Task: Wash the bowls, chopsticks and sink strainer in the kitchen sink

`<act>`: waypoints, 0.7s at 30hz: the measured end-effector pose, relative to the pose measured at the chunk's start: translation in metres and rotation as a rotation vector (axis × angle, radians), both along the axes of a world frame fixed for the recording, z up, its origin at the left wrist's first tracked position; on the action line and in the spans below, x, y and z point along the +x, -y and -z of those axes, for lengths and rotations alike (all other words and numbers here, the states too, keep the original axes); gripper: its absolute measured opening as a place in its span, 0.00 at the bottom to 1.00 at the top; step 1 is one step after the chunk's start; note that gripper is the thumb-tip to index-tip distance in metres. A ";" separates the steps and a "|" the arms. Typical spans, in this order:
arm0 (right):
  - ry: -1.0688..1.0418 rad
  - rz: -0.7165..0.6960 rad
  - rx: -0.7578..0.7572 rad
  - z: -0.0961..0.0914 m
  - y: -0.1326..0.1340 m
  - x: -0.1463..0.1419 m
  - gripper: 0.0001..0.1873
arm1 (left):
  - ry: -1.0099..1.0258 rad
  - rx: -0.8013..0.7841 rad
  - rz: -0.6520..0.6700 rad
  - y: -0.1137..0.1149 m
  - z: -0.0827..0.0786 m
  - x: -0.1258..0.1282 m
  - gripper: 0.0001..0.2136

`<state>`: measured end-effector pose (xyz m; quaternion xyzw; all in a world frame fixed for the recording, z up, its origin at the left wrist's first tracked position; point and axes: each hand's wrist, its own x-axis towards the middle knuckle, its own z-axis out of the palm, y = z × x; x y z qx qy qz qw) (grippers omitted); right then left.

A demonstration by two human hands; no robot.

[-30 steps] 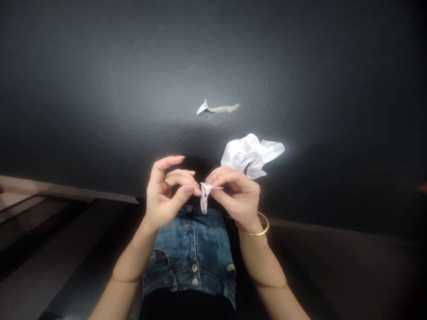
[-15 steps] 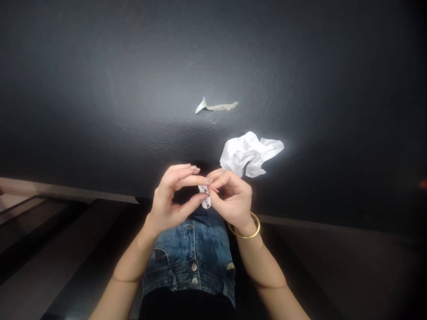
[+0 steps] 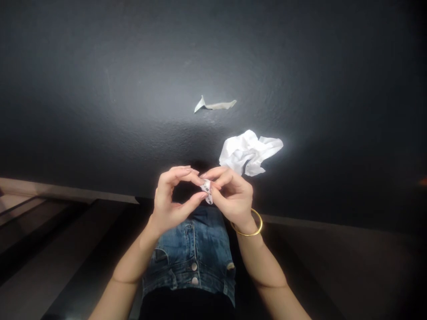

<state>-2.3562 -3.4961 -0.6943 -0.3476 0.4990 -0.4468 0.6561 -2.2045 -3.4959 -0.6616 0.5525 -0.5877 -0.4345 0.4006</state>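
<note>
Between my two hands is a small white strip with dark printed marks (image 3: 208, 192); its exact kind is hard to make out. My left hand (image 3: 174, 195) curves round from the left, with thumb and index fingertips on the strip's left edge. From the other side my right hand (image 3: 233, 191) pinches the strip between thumb and fingers, hiding its right part. A crumpled white tissue (image 3: 248, 151) lies on the dark tabletop (image 3: 133, 89), just beyond my right hand. Farther off lies a thin, pale, torn piece of wrapper (image 3: 215, 106), one end folded upward.
The table's near edge (image 3: 83, 192) runs just in front of my body. Below it show my blue jeans (image 3: 196, 249). A gold bangle (image 3: 259, 224) circles my right wrist. Dark and lighter bands of floor show at lower left.
The printed strip has tilted and shifted slightly to the right, and my right fingers cover it differently. My left fingertips have shifted a little on its edge. Tissue and wrapper lie as before.
</note>
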 end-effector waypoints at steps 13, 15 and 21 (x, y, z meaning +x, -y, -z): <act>-0.066 -0.021 -0.026 0.003 -0.002 -0.005 0.09 | 0.084 -0.021 -0.019 -0.004 0.003 0.002 0.22; -0.070 -0.012 -0.022 0.002 -0.002 -0.004 0.10 | 0.087 -0.028 -0.025 -0.004 0.003 0.001 0.21; -0.130 0.020 -0.009 0.000 -0.004 -0.006 0.09 | 0.081 -0.049 -0.143 -0.003 0.003 0.003 0.19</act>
